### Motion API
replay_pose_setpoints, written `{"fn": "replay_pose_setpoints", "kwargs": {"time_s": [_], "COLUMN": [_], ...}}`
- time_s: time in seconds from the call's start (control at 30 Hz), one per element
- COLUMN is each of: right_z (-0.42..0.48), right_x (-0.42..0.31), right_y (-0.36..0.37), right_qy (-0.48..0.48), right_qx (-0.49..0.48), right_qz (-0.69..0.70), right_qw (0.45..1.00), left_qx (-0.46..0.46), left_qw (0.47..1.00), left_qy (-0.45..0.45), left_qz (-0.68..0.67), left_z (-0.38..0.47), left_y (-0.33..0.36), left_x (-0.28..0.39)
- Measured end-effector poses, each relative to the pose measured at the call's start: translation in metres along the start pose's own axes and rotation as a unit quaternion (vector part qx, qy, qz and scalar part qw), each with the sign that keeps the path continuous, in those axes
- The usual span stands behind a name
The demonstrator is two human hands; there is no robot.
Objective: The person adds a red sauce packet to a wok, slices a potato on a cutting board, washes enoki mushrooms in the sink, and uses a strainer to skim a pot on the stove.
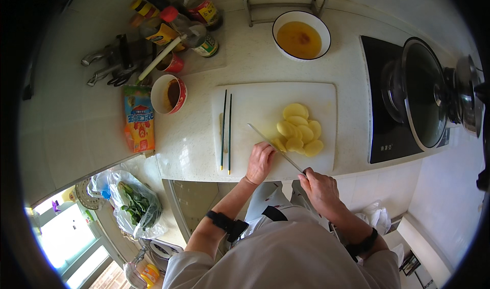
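Note:
My right hand grips the handle of a kitchen knife, whose blade slants up and left over a white cutting board. My left hand rests on the board with curled fingers against the near left side of the blade; whatever lies under those fingers is hidden. Just beyond the blade, a few yellow slices lean close to it. Round pale-yellow slices, seemingly potato, overlap in a pile on the board's right half. Two dark chopsticks with gold ends lie lengthwise on the left, partly across the board's slot.
A white bowl of amber liquid stands behind the board. Right of it is a black cooktop with a glass-lidded pan. At left are a paper cup, seasoning bottles, a colourful packet and bagged greens.

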State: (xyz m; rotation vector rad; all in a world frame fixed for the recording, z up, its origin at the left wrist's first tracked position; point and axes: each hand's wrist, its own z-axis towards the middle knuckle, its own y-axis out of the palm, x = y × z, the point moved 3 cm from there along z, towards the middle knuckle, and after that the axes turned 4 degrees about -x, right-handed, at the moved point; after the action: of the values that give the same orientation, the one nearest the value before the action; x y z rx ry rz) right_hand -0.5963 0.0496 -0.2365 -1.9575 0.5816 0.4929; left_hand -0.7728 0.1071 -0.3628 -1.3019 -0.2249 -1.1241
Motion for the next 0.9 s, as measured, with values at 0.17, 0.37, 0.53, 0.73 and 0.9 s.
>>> {"fn": "replay_pose_setpoints", "kwargs": {"time_s": [0.17, 0.37, 0.53, 0.73, 0.9], "right_z": [0.004, 0.025, 0.039, 0.012, 0.007], "right_x": [0.001, 0.006, 0.018, 0.007, 0.001], "right_y": [0.003, 0.031, 0.038, 0.013, 0.005], "right_qy": [0.018, 0.009, -0.002, -0.017, -0.02], "right_qx": [-0.022, 0.009, 0.017, 0.014, 0.011], "right_qz": [-0.01, -0.042, -0.011, -0.008, -0.022], "right_qw": [1.0, 0.999, 1.0, 1.0, 1.0], "left_qx": [0.006, 0.012, 0.017, 0.024, 0.029], "left_qw": [1.0, 1.0, 1.0, 0.999, 0.999], "left_qy": [0.003, -0.002, -0.002, -0.011, -0.011], "left_qz": [-0.01, -0.017, -0.02, -0.023, -0.024], "left_z": [0.002, 0.002, 0.002, 0.002, 0.002], "left_y": [0.0, -0.001, -0.001, -0.002, -0.002], "left_x": [0.001, 0.0, 0.002, 0.0, 0.0]}}
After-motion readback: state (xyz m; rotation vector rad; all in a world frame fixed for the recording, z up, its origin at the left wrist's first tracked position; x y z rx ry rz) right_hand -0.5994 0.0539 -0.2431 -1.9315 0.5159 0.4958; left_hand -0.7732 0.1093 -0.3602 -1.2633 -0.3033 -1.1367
